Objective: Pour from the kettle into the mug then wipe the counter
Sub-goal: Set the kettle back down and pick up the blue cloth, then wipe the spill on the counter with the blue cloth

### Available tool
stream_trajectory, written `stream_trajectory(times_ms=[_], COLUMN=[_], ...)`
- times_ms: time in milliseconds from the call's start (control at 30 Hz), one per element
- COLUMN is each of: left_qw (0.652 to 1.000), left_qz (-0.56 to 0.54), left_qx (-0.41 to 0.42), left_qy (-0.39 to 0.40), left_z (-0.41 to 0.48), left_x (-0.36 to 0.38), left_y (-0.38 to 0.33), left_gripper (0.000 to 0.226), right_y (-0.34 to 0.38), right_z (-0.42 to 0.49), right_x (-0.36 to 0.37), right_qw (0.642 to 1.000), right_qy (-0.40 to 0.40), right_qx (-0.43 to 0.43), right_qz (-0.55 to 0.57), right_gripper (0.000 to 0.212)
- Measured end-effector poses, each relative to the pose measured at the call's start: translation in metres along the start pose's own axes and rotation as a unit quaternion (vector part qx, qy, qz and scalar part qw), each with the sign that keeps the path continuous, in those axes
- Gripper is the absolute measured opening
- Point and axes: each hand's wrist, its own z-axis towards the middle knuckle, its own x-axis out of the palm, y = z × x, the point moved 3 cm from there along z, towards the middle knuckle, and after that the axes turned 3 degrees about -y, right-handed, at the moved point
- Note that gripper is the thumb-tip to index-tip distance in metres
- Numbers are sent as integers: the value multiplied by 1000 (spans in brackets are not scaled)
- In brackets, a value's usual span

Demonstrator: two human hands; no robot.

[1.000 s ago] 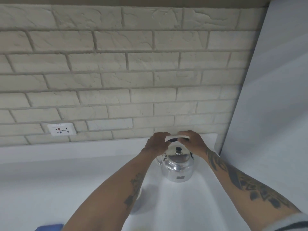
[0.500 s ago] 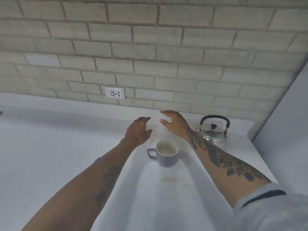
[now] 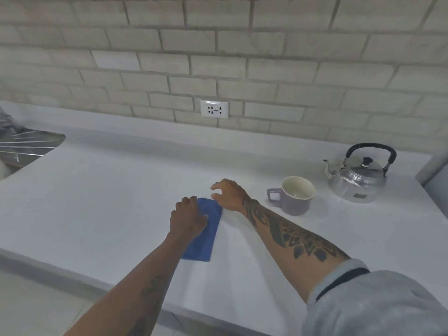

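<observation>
A folded blue cloth [image 3: 208,236] lies on the white counter [image 3: 109,202] near its front edge. My left hand [image 3: 188,220] rests flat on the cloth's left half, fingers curled over its far end. My right hand [image 3: 229,194] hovers at the cloth's far right corner, fingers apart, holding nothing. To the right stands a purple mug [image 3: 294,195] with a cream inside, handle pointing left. Further right sits a shiny metal kettle [image 3: 358,175] with a black handle, upright, spout towards the mug.
A wall socket [image 3: 214,109] sits in the brick wall behind the counter. A steel sink [image 3: 26,144] is set into the counter at far left. A grey wall or cabinet side [image 3: 434,166] closes off the counter right of the kettle.
Both hands left the kettle and moved left past the mug. My left hand now lies on the blue cloth, and the view has swung left and down.
</observation>
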Motion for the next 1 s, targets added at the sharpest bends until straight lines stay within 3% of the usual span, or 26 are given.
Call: stream_trajectory(times_ms=[167, 433, 600, 733, 833, 1000], left_qw=[998, 998, 997, 996, 983, 963], left_qz=[43, 46, 15, -50, -157, -241], left_qx=[-35, -38, -59, -62, -64, -11], left_qy=[35, 22, 38, 40, 66, 124], left_z=[-14, -14, -11, -7, -7, -10], left_x=[17, 24, 23, 21, 23, 33], left_y=[19, 28, 33, 32, 23, -12], left_gripper=[55, 63, 69, 64, 57, 37], right_y=[5, 9, 9, 10, 7, -25], right_z=[0, 9, 10, -6, -26, -63], right_x=[41, 58, 47, 18, -8, -48], right_qw=[998, 989, 997, 989, 979, 963], right_qy=[43, 9, -4, -19, -51, -120], right_qx=[28, 64, 70, 53, 38, 57], right_qz=[-39, -135, 25, 140, 194, 234], right_gripper=[43, 34, 8, 16, 3, 17])
